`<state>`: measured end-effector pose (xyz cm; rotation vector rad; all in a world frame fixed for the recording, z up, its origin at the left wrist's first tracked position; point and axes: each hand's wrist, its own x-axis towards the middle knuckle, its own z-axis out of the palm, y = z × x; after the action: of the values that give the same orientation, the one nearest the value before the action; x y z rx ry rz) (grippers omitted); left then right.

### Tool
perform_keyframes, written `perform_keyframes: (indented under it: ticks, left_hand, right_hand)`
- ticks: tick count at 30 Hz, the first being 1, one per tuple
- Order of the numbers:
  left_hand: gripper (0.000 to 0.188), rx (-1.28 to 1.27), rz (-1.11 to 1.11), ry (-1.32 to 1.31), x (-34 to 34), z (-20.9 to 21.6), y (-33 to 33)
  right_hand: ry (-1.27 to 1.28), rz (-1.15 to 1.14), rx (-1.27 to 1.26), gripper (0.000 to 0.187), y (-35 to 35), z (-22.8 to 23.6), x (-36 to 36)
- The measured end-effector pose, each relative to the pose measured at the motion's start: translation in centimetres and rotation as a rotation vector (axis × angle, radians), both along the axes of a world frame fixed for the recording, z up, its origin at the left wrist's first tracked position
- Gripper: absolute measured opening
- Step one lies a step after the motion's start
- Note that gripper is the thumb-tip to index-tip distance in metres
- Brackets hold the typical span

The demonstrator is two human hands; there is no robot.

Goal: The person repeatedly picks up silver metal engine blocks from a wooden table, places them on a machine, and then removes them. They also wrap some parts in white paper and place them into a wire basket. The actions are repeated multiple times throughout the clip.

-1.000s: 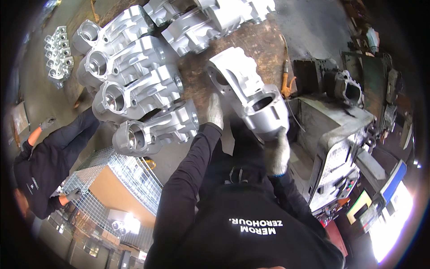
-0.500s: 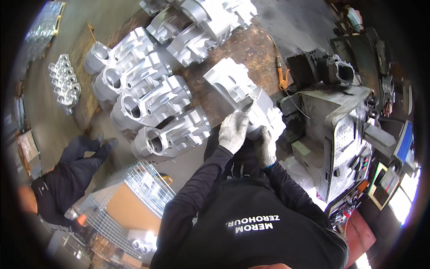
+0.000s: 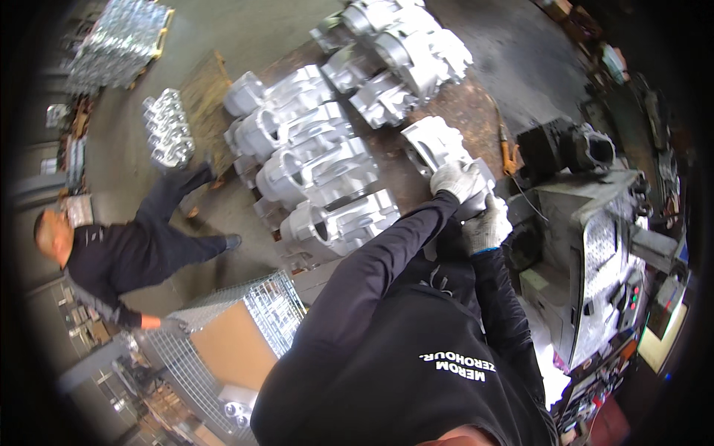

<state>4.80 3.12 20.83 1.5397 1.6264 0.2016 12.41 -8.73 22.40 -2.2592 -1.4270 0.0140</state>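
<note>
A silver metal casting point(image 3: 433, 141) lies at the near right part of the brown tabletop point(image 3: 476, 108), its near end covered by both gloved hands. I have the left hand point(image 3: 455, 181) over its upper side, fingers bent down against the metal; the right hand point(image 3: 488, 223) touches the near end, its thumb pointing up. I cannot tell from here how firmly the fingers of either hand are closed on it. To the left I see a row of similar castings point(image 3: 338, 171), well apart from the hands, and beyond it a heaped group of castings point(image 3: 405, 56). Just right of my casting is an orange-handled tool point(image 3: 509, 158); farther right stands a grey machine point(image 3: 595, 256). On my left, a co-worker point(image 3: 160, 230) in dark clothes stretches a gloved hand to a wire mesh cage point(image 3: 279, 308) lined with brown board.
</note>
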Motion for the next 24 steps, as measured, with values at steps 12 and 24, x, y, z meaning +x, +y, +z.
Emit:
perform_keyframes:
  ticks: [12, 24]
  left_hand:
    - [0.044, 0.142, -0.074, -0.108, -4.6, -1.4, 0.2]
    - [0.039, 0.047, -0.110, -0.362, -7.1, -0.8, -0.4]
  right_hand:
    - [0.753, 0.159, -0.250, 0.026, -1.5, -6.2, -1.2]
    - [0.735, 0.148, -0.209, 0.027, -9.1, -4.1, 6.6]
